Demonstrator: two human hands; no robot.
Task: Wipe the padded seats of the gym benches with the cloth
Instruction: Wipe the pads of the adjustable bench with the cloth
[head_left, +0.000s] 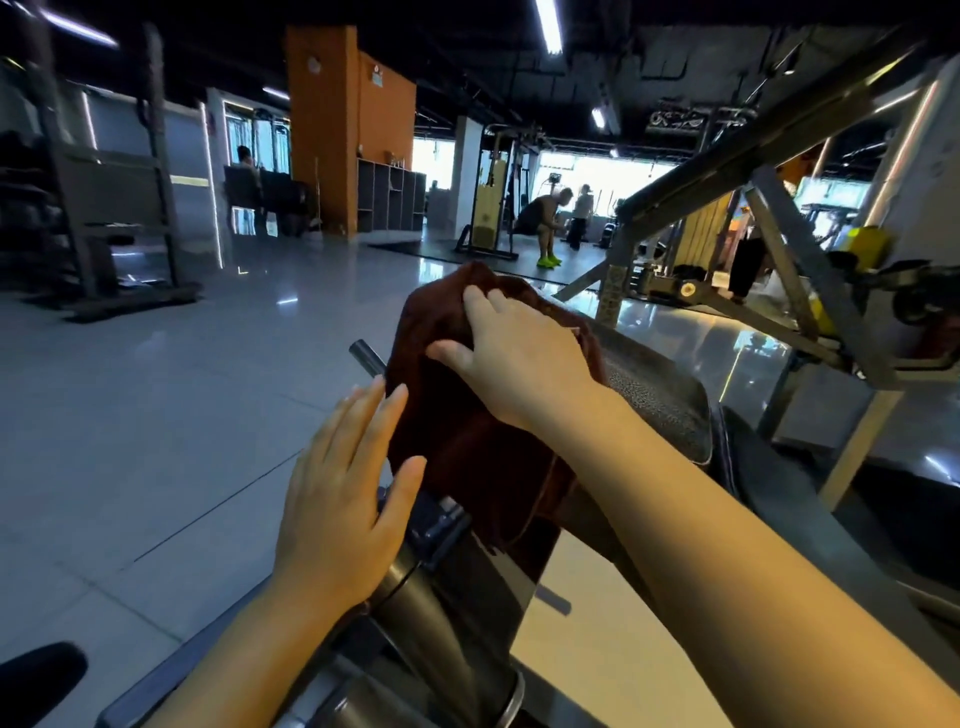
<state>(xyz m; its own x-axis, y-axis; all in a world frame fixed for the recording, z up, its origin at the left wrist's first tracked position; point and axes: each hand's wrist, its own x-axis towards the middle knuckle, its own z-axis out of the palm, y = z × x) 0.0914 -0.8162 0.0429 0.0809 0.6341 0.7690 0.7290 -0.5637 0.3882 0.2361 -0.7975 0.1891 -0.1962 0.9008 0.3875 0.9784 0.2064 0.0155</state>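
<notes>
Gym w/ glossy grey tile floor (156, 389); dark cloth (452, 415) on padded seat (660, 400)

I see a dark brown napped cloth (457, 415) on worn, speckled black padding (660, 400); smooth metal tube (447, 623), glossy grey floor tiles (182, 415).
</notes>
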